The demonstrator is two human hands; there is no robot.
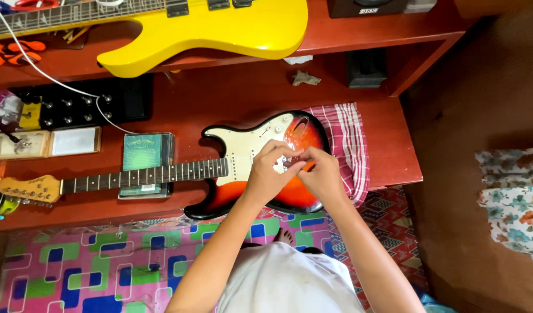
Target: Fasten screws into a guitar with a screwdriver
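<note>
Fingers [291, 157] of both hands pinch together over the sunburst guitar [295, 194] on the desk [232, 95], holding something too small to tell.

An electric guitar [220, 168] lies on the table [232, 93], its body on a cloth [347, 139].

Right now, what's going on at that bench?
A person is bent over a sunburst electric guitar lying flat on a red wooden workbench, its body resting on a checked cloth. Both hands meet over the bridge area: the left hand and right hand pinch something small between the fingertips, too small to tell what. The guitar's neck rests on a green box. A yellow guitar lies on the shelf above.
</note>
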